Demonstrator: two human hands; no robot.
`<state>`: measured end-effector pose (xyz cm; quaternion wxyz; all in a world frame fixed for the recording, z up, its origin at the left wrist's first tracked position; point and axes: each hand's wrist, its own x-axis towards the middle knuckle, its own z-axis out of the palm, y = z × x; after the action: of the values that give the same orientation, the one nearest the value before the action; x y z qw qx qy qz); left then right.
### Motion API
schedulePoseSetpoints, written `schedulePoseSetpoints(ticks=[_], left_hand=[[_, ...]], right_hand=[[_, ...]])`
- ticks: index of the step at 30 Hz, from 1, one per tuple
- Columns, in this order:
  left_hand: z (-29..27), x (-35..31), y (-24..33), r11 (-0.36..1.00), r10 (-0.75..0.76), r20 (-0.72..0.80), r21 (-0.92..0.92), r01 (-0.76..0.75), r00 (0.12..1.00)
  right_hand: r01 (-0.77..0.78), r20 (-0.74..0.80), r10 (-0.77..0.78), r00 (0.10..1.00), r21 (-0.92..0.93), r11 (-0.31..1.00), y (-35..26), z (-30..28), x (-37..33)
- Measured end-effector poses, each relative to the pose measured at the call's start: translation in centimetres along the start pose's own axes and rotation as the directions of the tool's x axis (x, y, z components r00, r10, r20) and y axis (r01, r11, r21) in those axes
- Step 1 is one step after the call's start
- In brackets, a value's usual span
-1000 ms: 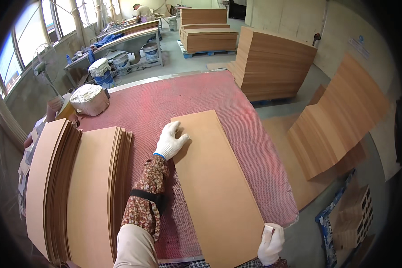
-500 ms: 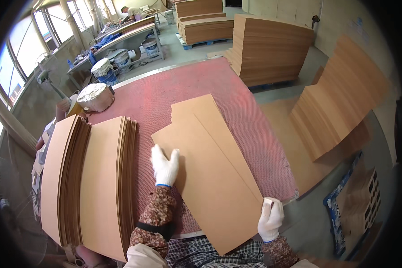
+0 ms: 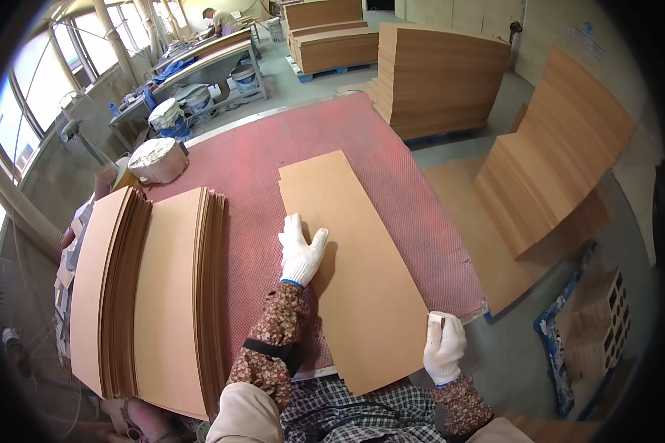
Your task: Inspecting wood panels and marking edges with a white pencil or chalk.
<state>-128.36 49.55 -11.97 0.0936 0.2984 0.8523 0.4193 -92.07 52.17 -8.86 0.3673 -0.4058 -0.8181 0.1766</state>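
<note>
At the far left, a thick stack of thin tan fibreboard sheets (image 3: pixel 151 295) lies fanned on the red mesh-covered surface (image 3: pixel 258 170). Just right of it, the left hand (image 3: pixel 300 251) in a white glove rests flat, fingers spread, on the near left edge of a single flat tan rectangular board (image 3: pixel 355 273) lying lengthwise on that surface. The right hand (image 3: pixel 443 347), also gloved, pinches the board's near right corner, its grip pressed together on the edge. The board looks thin, light, fairly stiff yet bendable, smooth-faced; taking it by opposite edges seems safest.
</note>
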Motion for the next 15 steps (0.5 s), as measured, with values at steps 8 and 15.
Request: schedulePoseSetpoints(ticks=[8,15], left_hand=[[-1.5,-11.6,0.9,0.965,0.228,-0.074,0.151,-0.215,0.971],[-0.6,-10.4,0.3,0.956,0.270,-0.136,0.158,-0.248,0.953]], right_hand=[[-0.031,0.004,0.031,1.000,0.035,0.999,-0.5,0.3,0.0],[-0.038,-0.016,0.038,0.999,0.038,0.999,-1.9,1.8,-0.3]])
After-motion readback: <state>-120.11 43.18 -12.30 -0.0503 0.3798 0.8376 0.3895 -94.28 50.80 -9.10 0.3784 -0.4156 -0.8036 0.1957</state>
